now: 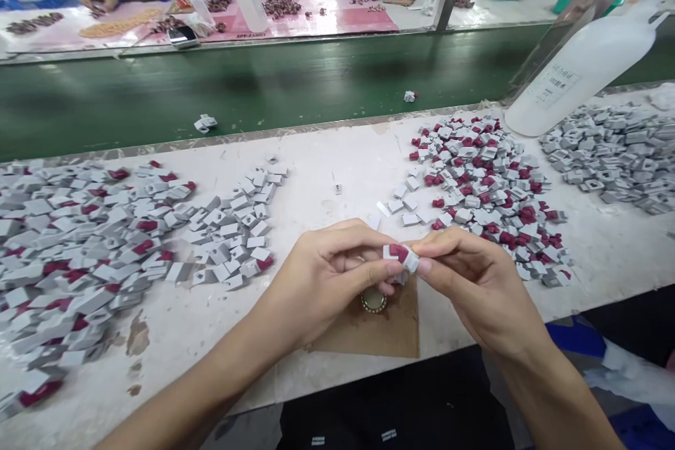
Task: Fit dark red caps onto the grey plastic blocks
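Both hands meet near the middle of the head view, pinching a small grey and dark red piece (401, 254) between thumbs and fingertips. My left hand (337, 271) grips its left side, and my right hand (464, 274) its right side. Another grey bit shows just under the piece, partly hidden by the fingers. Below the hands, a round metal cap (373, 300) rests on a brown board (390, 337). Grey and dark red pieces form a heap (479, 176) to the right and a wide heap (89, 239) to the left.
A large white bottle (580, 63) stands at the back right beside a heap of grey pieces (616, 155). Behind the table (316, 169) runs a green belt (316, 77) bearing two small pieces. Across it, other people work with their hands among small brown parts.
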`<state>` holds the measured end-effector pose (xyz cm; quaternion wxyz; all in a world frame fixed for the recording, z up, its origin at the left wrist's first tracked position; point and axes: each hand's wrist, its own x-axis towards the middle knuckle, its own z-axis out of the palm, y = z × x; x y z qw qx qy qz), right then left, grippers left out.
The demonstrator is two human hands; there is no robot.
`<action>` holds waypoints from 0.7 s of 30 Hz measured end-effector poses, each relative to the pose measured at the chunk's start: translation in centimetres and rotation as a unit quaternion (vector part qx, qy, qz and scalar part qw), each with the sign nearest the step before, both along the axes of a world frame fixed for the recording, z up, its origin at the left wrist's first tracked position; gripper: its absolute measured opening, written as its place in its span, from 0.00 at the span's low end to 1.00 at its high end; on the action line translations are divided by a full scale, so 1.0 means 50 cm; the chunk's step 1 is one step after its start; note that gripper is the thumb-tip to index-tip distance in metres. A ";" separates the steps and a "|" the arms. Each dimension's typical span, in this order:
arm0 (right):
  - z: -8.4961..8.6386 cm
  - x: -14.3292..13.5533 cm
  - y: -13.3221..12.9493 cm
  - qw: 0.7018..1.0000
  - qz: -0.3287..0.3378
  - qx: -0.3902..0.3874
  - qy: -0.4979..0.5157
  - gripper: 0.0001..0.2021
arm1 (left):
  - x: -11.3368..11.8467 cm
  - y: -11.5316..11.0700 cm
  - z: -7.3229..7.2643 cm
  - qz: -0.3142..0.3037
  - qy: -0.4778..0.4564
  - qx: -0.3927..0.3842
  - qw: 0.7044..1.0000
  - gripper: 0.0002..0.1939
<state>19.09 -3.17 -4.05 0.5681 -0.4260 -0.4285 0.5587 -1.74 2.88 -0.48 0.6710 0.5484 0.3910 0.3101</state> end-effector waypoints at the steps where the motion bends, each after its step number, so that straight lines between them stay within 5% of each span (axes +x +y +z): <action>1: 0.003 0.004 0.007 1.000 0.010 -0.006 0.002 0.04 | -0.001 0.004 0.003 0.000 0.005 0.005 1.000 0.04; 9: 0.044 0.008 0.118 0.998 0.010 0.014 -0.053 0.06 | -0.008 0.109 0.036 0.005 0.010 0.025 1.000 0.14; 14: 0.071 0.002 0.204 0.996 0.070 0.007 -0.056 0.18 | -0.018 0.190 0.018 -0.011 -0.032 -0.005 0.999 0.15; 21: 0.068 -0.011 0.345 0.986 0.145 -0.020 -0.082 0.20 | -0.045 0.291 -0.003 0.018 -0.019 -0.007 1.000 0.16</action>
